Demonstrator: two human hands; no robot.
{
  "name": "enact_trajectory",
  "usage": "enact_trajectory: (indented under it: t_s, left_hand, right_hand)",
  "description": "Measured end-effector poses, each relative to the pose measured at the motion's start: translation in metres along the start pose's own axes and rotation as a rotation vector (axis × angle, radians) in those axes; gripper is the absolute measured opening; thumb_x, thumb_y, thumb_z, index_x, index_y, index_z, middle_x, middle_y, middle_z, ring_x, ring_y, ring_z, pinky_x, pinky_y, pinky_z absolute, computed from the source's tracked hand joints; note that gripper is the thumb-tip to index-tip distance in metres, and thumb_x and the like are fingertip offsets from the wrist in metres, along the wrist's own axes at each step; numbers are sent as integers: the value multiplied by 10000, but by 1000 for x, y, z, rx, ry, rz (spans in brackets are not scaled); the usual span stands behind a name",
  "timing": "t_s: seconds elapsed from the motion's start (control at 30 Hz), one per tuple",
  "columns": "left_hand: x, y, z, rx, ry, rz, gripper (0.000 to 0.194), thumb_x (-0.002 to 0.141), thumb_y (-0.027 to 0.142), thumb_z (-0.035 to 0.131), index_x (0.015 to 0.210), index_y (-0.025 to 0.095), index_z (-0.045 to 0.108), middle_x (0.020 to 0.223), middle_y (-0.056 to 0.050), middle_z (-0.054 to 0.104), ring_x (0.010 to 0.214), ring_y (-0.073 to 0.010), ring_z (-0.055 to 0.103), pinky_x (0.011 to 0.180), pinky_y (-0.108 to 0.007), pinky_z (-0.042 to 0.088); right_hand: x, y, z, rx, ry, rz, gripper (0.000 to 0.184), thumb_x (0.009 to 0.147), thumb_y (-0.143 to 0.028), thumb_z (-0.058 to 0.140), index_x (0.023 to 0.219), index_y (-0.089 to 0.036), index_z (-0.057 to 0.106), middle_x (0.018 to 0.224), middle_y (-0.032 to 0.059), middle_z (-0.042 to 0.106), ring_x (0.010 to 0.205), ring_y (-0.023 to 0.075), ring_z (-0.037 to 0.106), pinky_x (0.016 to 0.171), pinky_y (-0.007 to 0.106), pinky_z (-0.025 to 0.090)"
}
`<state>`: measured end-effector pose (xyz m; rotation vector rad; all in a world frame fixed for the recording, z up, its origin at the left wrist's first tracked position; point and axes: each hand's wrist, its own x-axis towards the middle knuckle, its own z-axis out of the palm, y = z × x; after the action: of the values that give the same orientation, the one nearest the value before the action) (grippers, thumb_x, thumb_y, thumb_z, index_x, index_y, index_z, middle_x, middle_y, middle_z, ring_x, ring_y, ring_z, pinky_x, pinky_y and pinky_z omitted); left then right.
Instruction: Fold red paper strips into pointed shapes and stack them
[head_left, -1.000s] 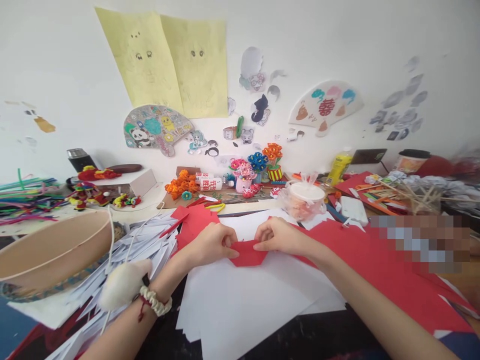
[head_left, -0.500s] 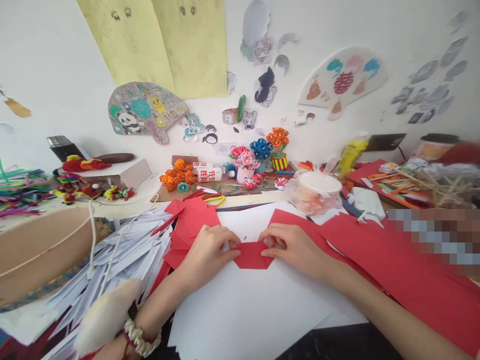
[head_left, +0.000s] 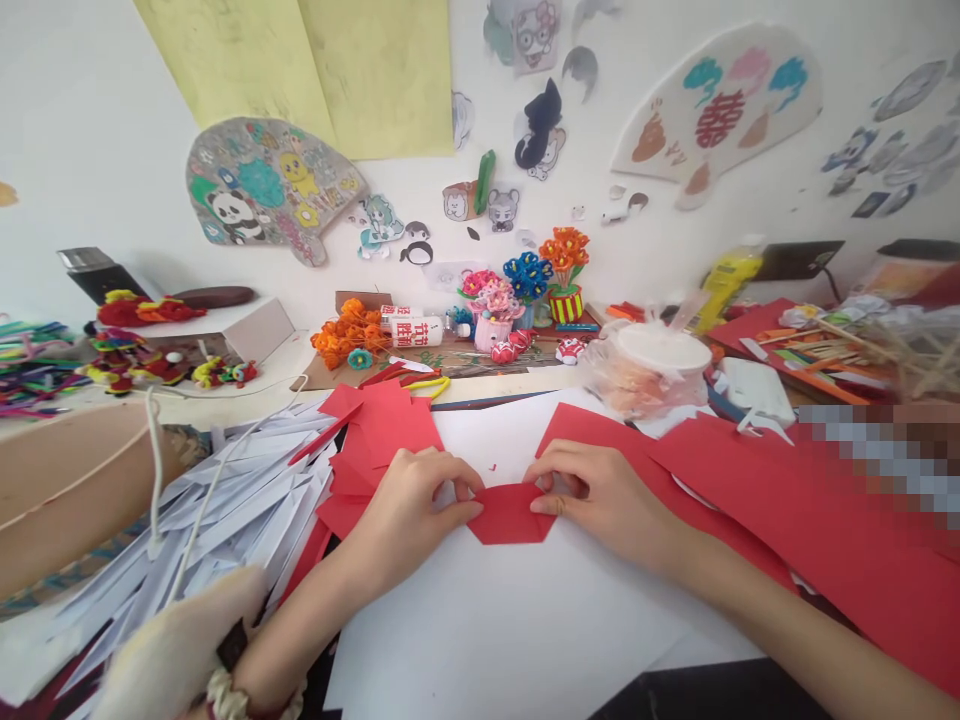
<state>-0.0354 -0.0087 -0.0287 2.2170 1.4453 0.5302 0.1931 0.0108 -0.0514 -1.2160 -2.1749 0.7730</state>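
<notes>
Red paper is pinched at its left end by the left hand, at its right by the right hand, over white sheets.

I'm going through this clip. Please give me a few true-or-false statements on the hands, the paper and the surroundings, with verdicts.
1. The left hand and right hand both grip the small red paper. True.

2. The cream scrunchie is on the right forearm. False: the scrunchie is on the left forearm.

3. White sheets lie below the small red paper. True.

4. The striped pot holds blue flowers. False: the striped pot's flowers are orange.

5. White paper strips are heaped on the person's left. True.
</notes>
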Motion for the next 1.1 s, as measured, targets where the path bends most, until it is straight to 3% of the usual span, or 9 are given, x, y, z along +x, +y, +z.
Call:
enact_trajectory:
  t_s: [0.17,0.33,0.53,0.7,0.9,1.1]
  left_hand:
    - [2,-2,-1,-38,0,-6,87,787,316,640,829,243,659,806,39,673,737,-152,551,716,-292,361]
    - [2,-2,2,8,55,33,79,824,279,601,822,243,672,753,34,667,681,-141,538,709,-298,359]
    - [-3,0,6,96,96,118,83,857,226,578,871,238,659,852,11,684,800,-172,552,724,-320,350]
    - [-6,-3,10,127,165,270,151,897,185,522,931,230,662,909,-15,680,821,-169,526,708,-306,376]
    - [-11,-8,17,261,222,422,196,912,112,471,975,189,640,897,-35,659,783,-165,485,678,-298,397]
    - [-14,-5,15,397,178,495,248,960,143,370,997,159,615,907,-61,641,769,-163,486,655,-299,411]
  right_hand:
    - [-2,2,2,21,25,-75,89,829,-307,643,836,-224,675,795,5,630,667,135,554,582,247,408]
    - [-2,2,1,19,19,-63,87,821,-307,654,837,-227,684,786,7,635,626,133,554,556,250,410]
    - [-4,1,1,5,29,-92,76,856,-197,611,876,-235,674,853,-6,645,727,131,597,633,242,450]
    - [-7,5,4,-128,96,-292,137,902,-192,541,953,-219,665,933,25,665,817,147,616,710,261,491]
    - [-10,6,7,-464,251,-582,205,930,-153,473,974,-151,672,878,75,682,745,163,605,639,286,491]
    - [-11,0,5,-686,279,-730,230,921,-83,453,910,-120,680,806,75,674,697,161,578,588,291,446]
